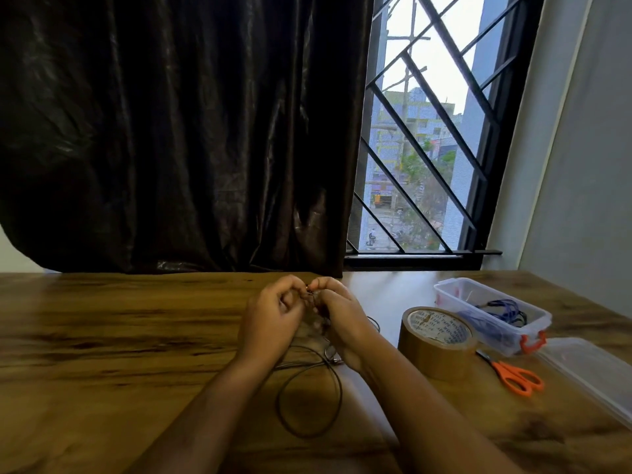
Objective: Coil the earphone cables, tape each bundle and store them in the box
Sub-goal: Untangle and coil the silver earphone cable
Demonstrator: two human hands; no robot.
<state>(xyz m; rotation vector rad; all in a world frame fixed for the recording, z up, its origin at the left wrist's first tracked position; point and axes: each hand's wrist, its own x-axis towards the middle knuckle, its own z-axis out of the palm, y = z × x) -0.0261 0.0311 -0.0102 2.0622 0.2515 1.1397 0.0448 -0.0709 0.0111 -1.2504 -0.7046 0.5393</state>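
While the left hand [273, 318] and right hand [343, 323] pinch the black earphone cable [279, 398], tape roll [437, 352] label unreadable

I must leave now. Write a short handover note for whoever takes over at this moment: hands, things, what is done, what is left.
Left hand and right hand both pinch the black cable above the table; its loose loop lies on the wood.
Tape roll, scissors, open box and lid lie to the right.
Done: a blue cable is in the box.
Left: finish coiling the black cable, tape it, store it in the box.
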